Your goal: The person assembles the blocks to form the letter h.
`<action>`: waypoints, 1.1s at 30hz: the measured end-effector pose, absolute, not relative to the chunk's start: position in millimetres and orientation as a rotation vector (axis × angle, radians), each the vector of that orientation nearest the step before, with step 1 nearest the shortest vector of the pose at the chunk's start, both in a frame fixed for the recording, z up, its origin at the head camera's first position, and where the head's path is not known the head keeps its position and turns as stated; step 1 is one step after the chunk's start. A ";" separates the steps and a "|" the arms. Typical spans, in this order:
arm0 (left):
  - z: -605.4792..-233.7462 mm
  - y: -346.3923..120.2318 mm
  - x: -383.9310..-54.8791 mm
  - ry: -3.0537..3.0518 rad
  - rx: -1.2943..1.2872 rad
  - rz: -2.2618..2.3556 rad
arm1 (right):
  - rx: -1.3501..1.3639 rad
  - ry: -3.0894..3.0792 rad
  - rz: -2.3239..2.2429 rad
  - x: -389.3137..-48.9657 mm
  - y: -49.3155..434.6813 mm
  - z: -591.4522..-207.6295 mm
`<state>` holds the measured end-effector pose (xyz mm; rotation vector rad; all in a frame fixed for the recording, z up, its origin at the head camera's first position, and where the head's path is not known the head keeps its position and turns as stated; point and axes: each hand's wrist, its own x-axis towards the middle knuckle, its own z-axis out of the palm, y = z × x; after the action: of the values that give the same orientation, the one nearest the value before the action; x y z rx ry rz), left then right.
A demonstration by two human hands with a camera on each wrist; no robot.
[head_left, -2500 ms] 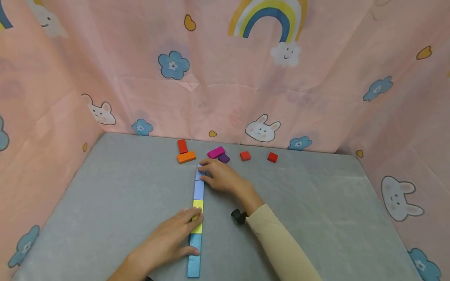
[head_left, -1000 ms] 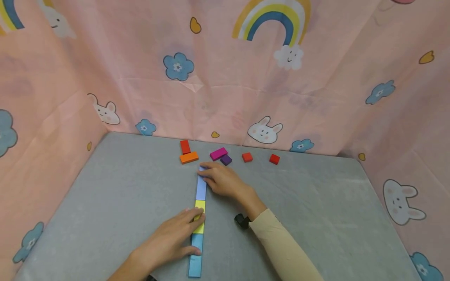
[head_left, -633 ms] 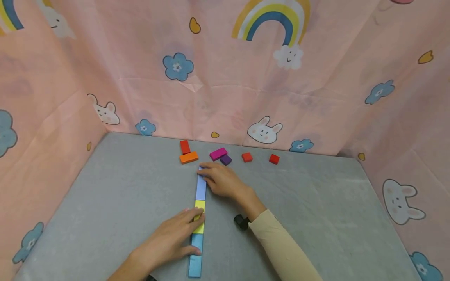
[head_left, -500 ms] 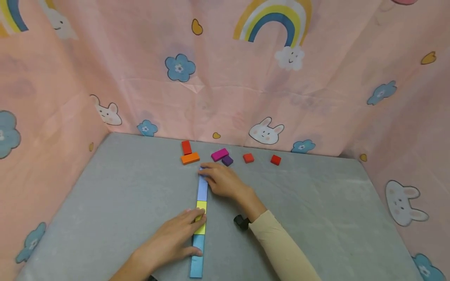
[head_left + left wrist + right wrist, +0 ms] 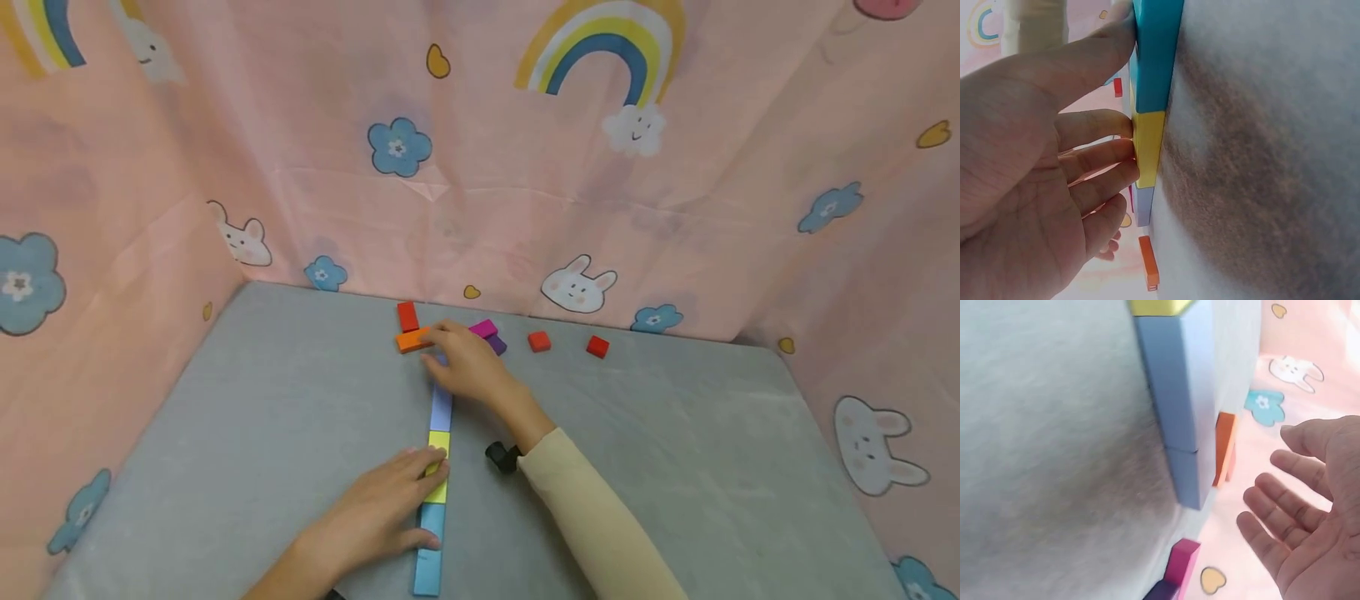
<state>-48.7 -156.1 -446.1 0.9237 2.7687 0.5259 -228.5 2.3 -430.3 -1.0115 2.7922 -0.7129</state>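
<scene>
A straight row of blocks runs away from me in the head view: light blue (image 5: 428,575) nearest, then yellow (image 5: 439,437), then lavender blocks (image 5: 441,412) at the far end. My left hand (image 5: 375,512) rests along the row, fingertips on the yellow block (image 5: 1149,150) and thumb on the light blue part (image 5: 1159,56). Over the far end hovers my right hand (image 5: 468,362), its fingers loosely spread and holding nothing. The right wrist view shows it apart from the end lavender block (image 5: 1190,478). An orange block (image 5: 408,342) lies just beyond its fingertips.
Behind the orange block lies a red block (image 5: 407,316). Magenta (image 5: 485,328) and purple (image 5: 497,343) blocks lie partly behind the right hand. Two small red blocks (image 5: 539,341) are farther right. A pink printed curtain (image 5: 480,225) borders the grey table (image 5: 675,467).
My right hand has let go of the end lavender block and risen forward toward the orange block. The left hand keeps its place on the row. The head view has shifted slightly.
</scene>
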 end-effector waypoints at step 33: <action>-450.0 -153.8 -48.6 2.777 0.928 0.547 | -0.674 2.927 -0.433 -249.1 -52.5 -437.4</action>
<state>-48.6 -153.8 -450.0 0.9279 2.7772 0.5469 -249.1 -52.5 -437.4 -0.6744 2.9265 -0.4334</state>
